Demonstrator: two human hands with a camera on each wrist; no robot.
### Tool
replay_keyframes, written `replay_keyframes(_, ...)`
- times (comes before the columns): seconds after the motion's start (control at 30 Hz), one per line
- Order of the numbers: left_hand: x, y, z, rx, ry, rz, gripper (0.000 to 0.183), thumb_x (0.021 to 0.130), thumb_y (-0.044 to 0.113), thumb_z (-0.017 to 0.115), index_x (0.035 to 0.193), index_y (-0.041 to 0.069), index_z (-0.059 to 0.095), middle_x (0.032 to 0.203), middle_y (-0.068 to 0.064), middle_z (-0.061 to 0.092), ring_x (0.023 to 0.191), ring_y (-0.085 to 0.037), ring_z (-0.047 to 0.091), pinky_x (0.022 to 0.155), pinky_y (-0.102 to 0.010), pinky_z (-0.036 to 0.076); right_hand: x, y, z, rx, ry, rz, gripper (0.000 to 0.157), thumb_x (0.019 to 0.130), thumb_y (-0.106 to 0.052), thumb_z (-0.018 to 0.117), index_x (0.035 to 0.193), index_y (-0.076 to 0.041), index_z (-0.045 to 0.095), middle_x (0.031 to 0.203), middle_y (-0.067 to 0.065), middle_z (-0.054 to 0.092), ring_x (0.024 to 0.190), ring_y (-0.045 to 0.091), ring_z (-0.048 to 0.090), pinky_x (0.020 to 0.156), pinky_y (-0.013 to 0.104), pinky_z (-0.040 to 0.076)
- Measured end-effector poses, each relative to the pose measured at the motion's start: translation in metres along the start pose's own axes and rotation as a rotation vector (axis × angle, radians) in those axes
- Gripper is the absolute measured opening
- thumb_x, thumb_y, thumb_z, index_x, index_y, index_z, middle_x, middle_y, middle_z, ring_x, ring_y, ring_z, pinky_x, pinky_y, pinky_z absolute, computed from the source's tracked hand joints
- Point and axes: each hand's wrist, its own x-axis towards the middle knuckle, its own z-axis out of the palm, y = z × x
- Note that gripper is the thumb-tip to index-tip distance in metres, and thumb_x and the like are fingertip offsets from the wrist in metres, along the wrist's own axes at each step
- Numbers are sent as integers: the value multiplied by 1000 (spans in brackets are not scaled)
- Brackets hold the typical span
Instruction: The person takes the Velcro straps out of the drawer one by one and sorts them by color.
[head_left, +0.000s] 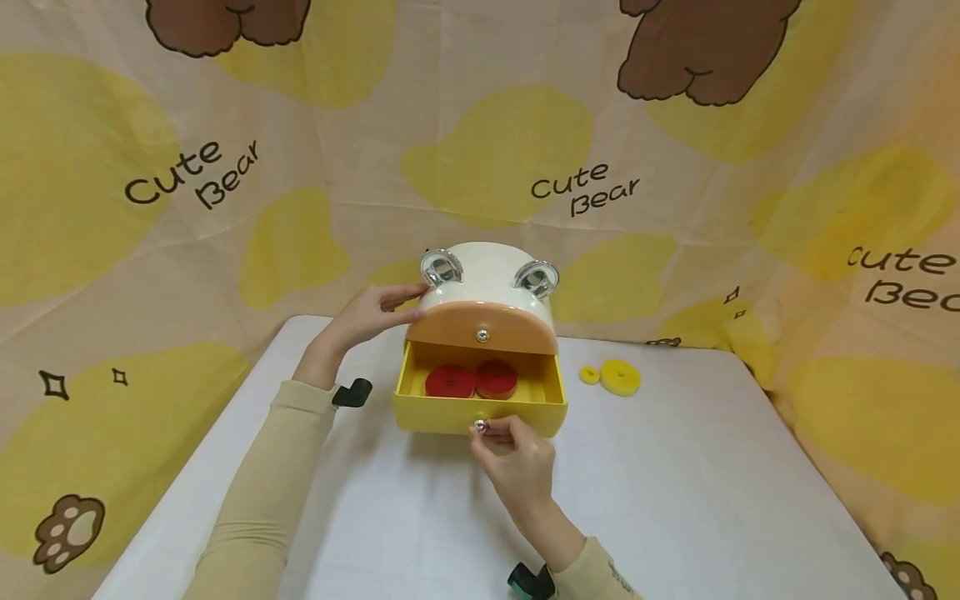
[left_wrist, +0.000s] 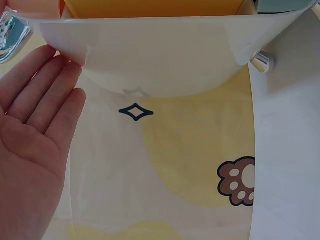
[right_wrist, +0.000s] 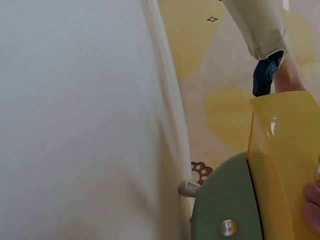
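A white desktop drawer box (head_left: pixel 489 260) with silver-rimmed eyes stands at the back of the table. Its yellow drawer (head_left: pixel 427 414) is pulled out, with two red discs (head_left: pixel 450 382) lying inside. My right hand (head_left: pixel 525 467) pinches the small silver knob (head_left: pixel 480 426) on that drawer's front between thumb and fingers. Against the box's left side rests my left hand (head_left: pixel 371 315); its fingers (left_wrist: pixel 50 95) are extended along the white wall in the left wrist view. An orange drawer front (head_left: pixel 450 325) above is closed.
To the right of the box, a large yellow disc (head_left: pixel 620 377) and a smaller yellow ring (head_left: pixel 589 375) lie on the white table (head_left: pixel 690 467). A green lower front (right_wrist: pixel 225 200) shows below the yellow drawer. A printed cloth (head_left: pixel 480 150) hangs behind.
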Motion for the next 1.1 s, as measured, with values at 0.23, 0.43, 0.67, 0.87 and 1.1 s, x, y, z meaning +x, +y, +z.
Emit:
replay_keyframes(0.23, -1, -1, 0, 10, 3, 1, 58, 83, 47, 69, 135, 26, 54, 141, 1, 51, 135, -24, 42, 109, -49, 36, -4, -4, -4, -4, 4, -45, 20, 67, -9, 82, 74, -5, 64, 69, 3, 70, 57, 11, 68, 56, 15, 54)
replay_keyframes(0.43, -1, -1, 0, 13, 6, -2, 58, 83, 47, 69, 135, 27, 55, 141, 1, 51, 135, -24, 43, 109, -49, 36, -8, -6, -4, -4, 0, -75, 19, 68, -9, 82, 75, -4, 64, 71, 3, 70, 59, 11, 69, 57, 16, 54)
replay_keyframes(0.67, -1, -1, 0, 28, -3, 3, 59, 84, 47, 68, 136, 26, 53, 142, 0, 50, 135, -26, 42, 109, -50, 36, -11, -7, -4, -20, -13, -82, 22, 68, -10, 83, 77, -5, 64, 72, 3, 71, 61, 12, 70, 59, 15, 54)
replay_keyframes(0.87, -1, -1, -1, 36, -13, 23, 58, 85, 45, 67, 137, 24, 52, 143, -3, 50, 136, -28, 41, 109, -51, 35, -11, -8, -5, -31, -13, -95, 22, 68, -12, 83, 77, -5, 64, 72, 3, 70, 61, 11, 69, 59, 15, 54)
replay_keyframes(1.1, -1, -1, -1, 22, -6, 10, 59, 84, 46, 68, 137, 25, 53, 142, 0, 50, 136, -27, 41, 109, -51, 35, -13, -10, -5, -7, -3, -126, 22, 68, -10, 83, 76, -4, 64, 72, 3, 70, 60, 12, 69, 58, 15, 54)
